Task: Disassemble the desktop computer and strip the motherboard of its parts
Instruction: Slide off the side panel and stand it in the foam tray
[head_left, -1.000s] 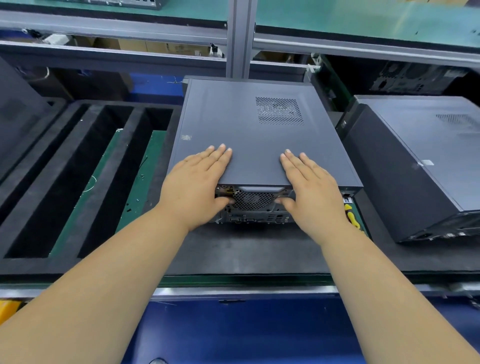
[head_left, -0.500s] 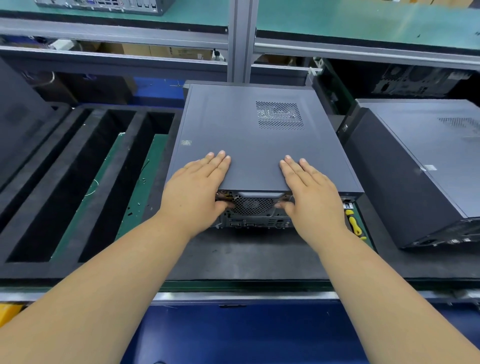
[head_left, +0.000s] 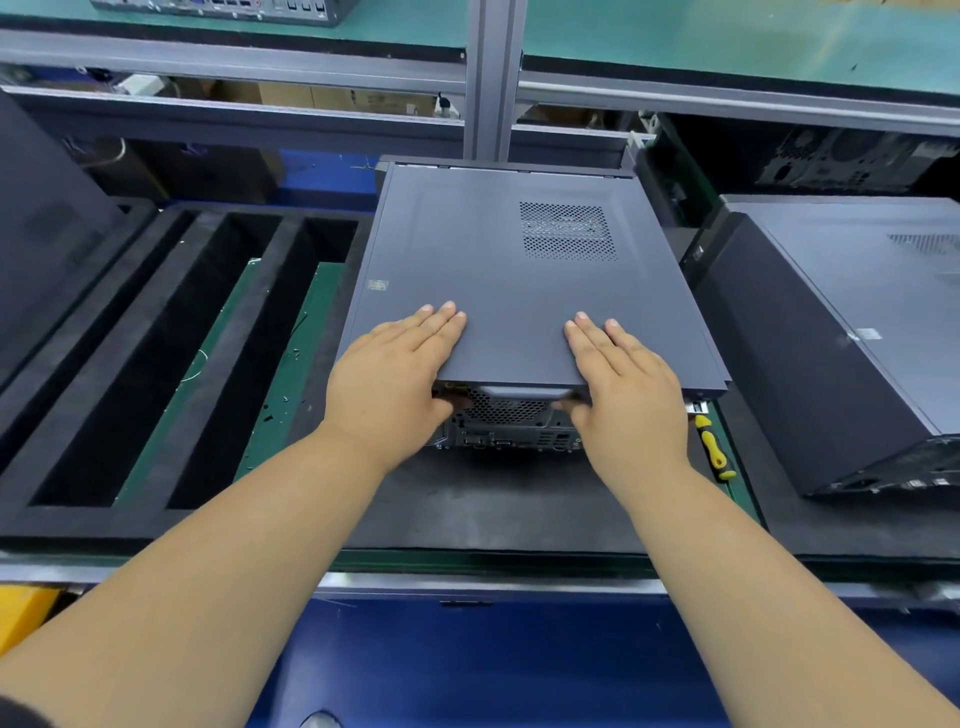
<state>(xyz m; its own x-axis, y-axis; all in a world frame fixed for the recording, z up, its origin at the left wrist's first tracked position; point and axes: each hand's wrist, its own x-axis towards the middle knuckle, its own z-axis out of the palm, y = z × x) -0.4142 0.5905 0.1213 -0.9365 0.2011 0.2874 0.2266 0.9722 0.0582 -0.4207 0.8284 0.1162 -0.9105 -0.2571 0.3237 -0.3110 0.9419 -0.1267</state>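
The desktop computer (head_left: 519, 291) lies flat on the dark mat of the surface (head_left: 519, 509), its rear ports facing the person, and both hands sit on the near end of its top side panel (head_left: 493, 270). The left hand (head_left: 395, 374) and the right hand (head_left: 623, 384) lie palm-down with fingers straight on the panel, while each thumb hooks under the near lip on either side of the pull tab — a flat press with a thumb catch, not a closed grip. Compared with a second ago the hands are in nearly the same spots and the panel's near edge seems to overhang the rear grille much as before, so any slide is slight at most; the cover looks not yet freed. That suggests the task is at its very start, with the motherboard still shut inside. A yellow-handled screwdriver (head_left: 714, 447) lies just right of the case, and a second case (head_left: 841, 338) stands beyond it.
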